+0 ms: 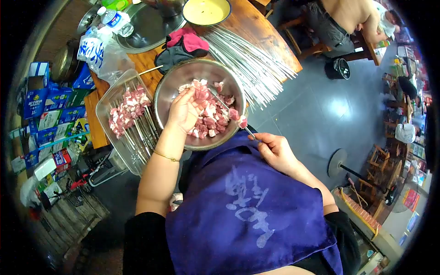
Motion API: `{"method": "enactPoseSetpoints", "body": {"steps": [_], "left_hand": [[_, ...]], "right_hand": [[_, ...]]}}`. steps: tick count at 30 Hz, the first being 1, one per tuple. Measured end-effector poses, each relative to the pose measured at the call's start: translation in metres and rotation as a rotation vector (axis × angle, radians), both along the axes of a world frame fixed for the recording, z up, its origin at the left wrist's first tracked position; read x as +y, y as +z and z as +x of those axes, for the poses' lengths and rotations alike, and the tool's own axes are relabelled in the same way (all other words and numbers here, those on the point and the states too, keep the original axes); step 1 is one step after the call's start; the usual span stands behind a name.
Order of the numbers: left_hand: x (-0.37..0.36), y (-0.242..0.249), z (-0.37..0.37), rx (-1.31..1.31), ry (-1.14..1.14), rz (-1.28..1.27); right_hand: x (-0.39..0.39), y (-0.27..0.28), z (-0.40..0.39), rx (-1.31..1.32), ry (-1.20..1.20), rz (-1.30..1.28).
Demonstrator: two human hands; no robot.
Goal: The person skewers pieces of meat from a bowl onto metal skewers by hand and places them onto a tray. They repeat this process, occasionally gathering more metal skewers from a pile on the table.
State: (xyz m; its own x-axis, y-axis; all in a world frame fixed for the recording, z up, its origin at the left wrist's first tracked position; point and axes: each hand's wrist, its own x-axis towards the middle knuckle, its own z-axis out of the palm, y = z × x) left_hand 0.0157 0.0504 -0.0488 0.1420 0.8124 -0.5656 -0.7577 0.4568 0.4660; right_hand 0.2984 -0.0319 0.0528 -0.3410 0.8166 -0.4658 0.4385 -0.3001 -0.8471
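A steel bowl (167, 87) of raw meat cubes (208, 120) sits in front of me. My left hand (185, 112) is over the bowl, its fingers curled against a chunk of meat near the far side. In my right hand (273, 149), at the bowl's near right rim, is the end of a metal skewer (250, 133). Pieces of meat (239, 120) are threaded on it, and its shaft slants into the bowl. Left of the bowl, a clear plastic tray (104, 110) holds loaded meat skewers (129, 110), their bare ends toward me.
Many bare metal skewers (250, 62) fan across the wooden table (270, 36). Behind the bowl lie pink-and-black gloves (185, 43), a yellow-filled basin (206, 11), a plastic bag (107, 57) and a water bottle (117, 20). A shirtless person (348, 16) sits at upper right.
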Motion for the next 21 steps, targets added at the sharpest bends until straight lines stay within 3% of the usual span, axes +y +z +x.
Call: {"method": "enactPoseSetpoints", "body": {"steps": [5, 10, 17, 21], "left_hand": [[-0.007, 0.020, -0.002, -0.141, 0.042, 0.046], [-0.018, 0.028, -0.010, -0.061, 0.109, 0.176], [-0.027, 0.043, -0.024, -0.086, 0.213, 0.088], [-0.031, 0.040, -0.030, 0.265, 0.166, 0.152]], "right_hand": [[0.006, 0.006, -0.012, -0.007, 0.101, 0.057], [0.004, 0.004, -0.021, -0.013, 0.134, 0.100], [0.001, 0.006, -0.032, -0.027, 0.132, 0.094], [-0.001, 0.004, -0.037, -0.007, 0.124, 0.130]]}}
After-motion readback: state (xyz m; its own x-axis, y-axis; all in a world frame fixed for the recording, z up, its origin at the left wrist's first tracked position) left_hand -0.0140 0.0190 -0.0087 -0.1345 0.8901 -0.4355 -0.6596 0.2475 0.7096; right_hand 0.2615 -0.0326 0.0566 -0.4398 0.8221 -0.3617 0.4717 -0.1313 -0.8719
